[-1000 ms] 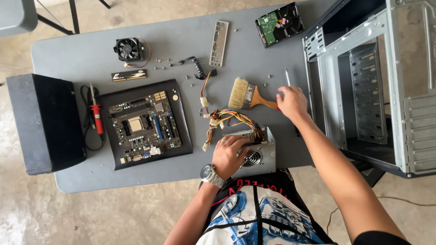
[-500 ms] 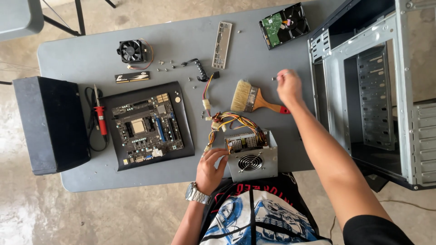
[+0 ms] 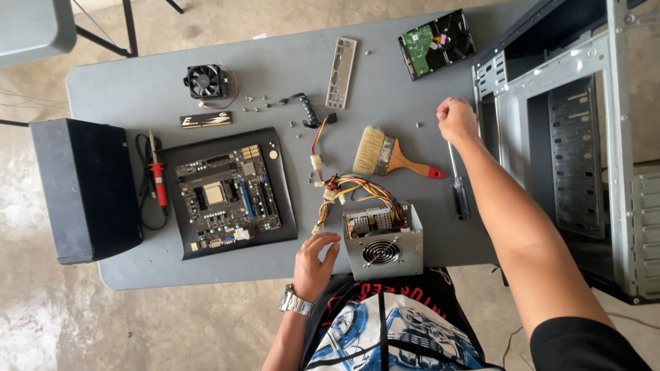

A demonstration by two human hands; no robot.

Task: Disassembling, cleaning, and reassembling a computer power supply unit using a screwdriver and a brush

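Screwdriver [image 3: 458, 185] just below right hand [image 3: 456, 119]

A gray desk [image 3: 137, 89] stands on a bare concrete floor [image 3: 41, 323] with pale, blotchy patches. At the top left is the corner of a gray seat [image 3: 34, 27] with thin black legs [image 3: 127, 27]. Soft daylight falls evenly everywhere.

Computer case [image 3: 591, 137] cut off at right edge; my right hand [image 3: 456, 118] curled, contents hidden; screws too small to tell.
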